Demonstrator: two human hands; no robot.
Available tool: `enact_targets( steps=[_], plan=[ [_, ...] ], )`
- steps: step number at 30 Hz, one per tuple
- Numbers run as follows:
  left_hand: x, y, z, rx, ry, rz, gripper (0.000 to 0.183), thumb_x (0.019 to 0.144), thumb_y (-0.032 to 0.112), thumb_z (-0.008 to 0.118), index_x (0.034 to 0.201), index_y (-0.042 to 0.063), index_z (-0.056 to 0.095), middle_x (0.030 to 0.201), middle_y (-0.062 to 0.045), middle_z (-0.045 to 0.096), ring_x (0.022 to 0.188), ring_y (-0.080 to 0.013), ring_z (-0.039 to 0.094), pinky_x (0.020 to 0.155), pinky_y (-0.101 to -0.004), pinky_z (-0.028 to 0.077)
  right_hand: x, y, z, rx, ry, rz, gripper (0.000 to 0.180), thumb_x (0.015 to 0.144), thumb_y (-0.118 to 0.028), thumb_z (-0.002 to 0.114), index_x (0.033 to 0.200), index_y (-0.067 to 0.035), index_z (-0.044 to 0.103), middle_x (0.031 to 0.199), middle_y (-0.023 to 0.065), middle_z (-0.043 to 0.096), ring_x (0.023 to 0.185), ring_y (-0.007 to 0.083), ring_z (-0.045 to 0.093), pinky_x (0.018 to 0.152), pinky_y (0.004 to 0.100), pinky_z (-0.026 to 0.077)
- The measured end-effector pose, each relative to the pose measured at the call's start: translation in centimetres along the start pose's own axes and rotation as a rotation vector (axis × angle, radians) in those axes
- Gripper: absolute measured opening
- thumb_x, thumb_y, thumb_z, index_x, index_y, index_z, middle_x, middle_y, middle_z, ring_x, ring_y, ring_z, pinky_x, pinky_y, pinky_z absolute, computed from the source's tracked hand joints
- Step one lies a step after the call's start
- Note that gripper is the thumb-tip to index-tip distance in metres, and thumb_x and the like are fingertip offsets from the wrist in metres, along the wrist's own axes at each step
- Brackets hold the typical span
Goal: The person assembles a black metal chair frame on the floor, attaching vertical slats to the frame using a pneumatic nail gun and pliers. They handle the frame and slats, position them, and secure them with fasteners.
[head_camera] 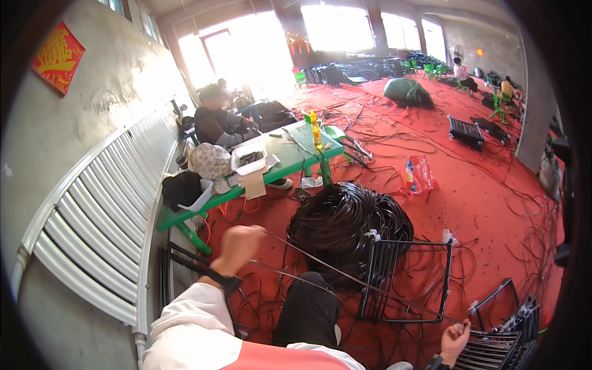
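Observation:
A dark flat strip runs slantwise across my lap between my two hands. My left hand, raised at the left and a little blurred, is closed on one part of it. Low at the right, my right hand pinches the strip between its fingertips. Beneath the strip stands a black metal frame, with several dark strips strung side by side at its left and white wrapping on two corners. A big coil of glossy dark strips lies just behind the frame.
A green table bears a white tray and a yellow bottle. A radiator lines the left wall. Stacked frames stand beside my right hand. A person sits behind the table; loose strips litter the red floor.

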State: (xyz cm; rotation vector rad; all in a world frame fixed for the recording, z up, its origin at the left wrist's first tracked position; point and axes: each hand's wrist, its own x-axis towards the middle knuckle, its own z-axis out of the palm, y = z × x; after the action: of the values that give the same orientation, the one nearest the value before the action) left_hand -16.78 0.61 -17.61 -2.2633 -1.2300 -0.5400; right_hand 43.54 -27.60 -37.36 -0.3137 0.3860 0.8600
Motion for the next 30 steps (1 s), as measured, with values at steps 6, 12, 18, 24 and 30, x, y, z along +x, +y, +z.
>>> enact_targets(
  steps=[6, 12, 18, 24, 30],
  plan=[
    [-4.0, -9.9, -2.5, 0.123, -0.073, -0.507, 0.012, 0.09, 0.016, 0.063, 0.089, 0.005, 0.07, 0.08, -0.018, 0.066, 0.085, -0.0372, 0.065, 0.076, -0.0501, 0.05, -1.3, 5.4, 3.3, -0.433, -0.136, -0.013, 0.025, 0.106, -0.029, 0.055, 0.096, -0.008, 0.063, 0.06, -0.0067, 0.034, 0.049, 0.0042, 0.03, 0.045, 0.0234, 0.031],
    [-1.3, 5.5, -0.2, -0.555, 0.003, -0.128, 0.028, 0.084, 0.015, 0.07, 0.109, 0.002, 0.07, 0.109, -0.016, 0.07, 0.104, -0.034, 0.065, 0.093, -0.0435, 0.051, -9.8, 22.8, 7.4, -1.073, -0.775, 0.533, 0.024, 0.105, -0.021, 0.054, 0.103, -0.002, 0.07, 0.072, 0.0025, 0.062, 0.059, 0.009, 0.059, 0.053, 0.022, 0.048],
    [-3.6, 20.9, -1.0, -1.452, -0.827, -0.072, 0.028, 0.101, 0.024, 0.06, 0.116, 0.0, 0.065, 0.098, -0.015, 0.071, 0.09, -0.0306, 0.069, 0.08, -0.0351, 0.052, -12.0, 25.2, 8.0, -0.925, -0.707, 0.718, 0.024, 0.105, -0.019, 0.055, 0.107, 0.0, 0.069, 0.077, 0.0017, 0.064, 0.06, 0.0102, 0.059, 0.056, 0.025, 0.05],
    [-4.4, 14.1, 0.4, -0.775, -0.374, 0.129, 0.014, 0.095, 0.019, 0.062, 0.094, 0.008, 0.069, 0.085, -0.011, 0.069, 0.074, -0.0316, 0.068, 0.065, -0.0417, 0.054, -6.7, 14.9, 5.2, -0.334, -0.246, 0.539, 0.019, 0.103, -0.027, 0.059, 0.097, -0.009, 0.064, 0.065, -0.0061, 0.039, 0.055, 0.005, 0.037, 0.048, 0.0244, 0.036],
    [-8.8, -2.1, 2.1, 0.033, -0.259, -0.102, 0.024, 0.099, 0.028, 0.054, 0.085, 0.012, 0.066, 0.079, -0.014, 0.067, 0.073, -0.0325, 0.069, 0.056, -0.046, 0.053, -2.2, 2.4, 2.1, -0.176, -0.209, 0.243, 0.019, 0.108, -0.021, 0.048, 0.099, -0.008, 0.058, 0.062, -0.0052, 0.026, 0.049, 0.0044, 0.028, 0.045, 0.0229, 0.025]
  ],
)
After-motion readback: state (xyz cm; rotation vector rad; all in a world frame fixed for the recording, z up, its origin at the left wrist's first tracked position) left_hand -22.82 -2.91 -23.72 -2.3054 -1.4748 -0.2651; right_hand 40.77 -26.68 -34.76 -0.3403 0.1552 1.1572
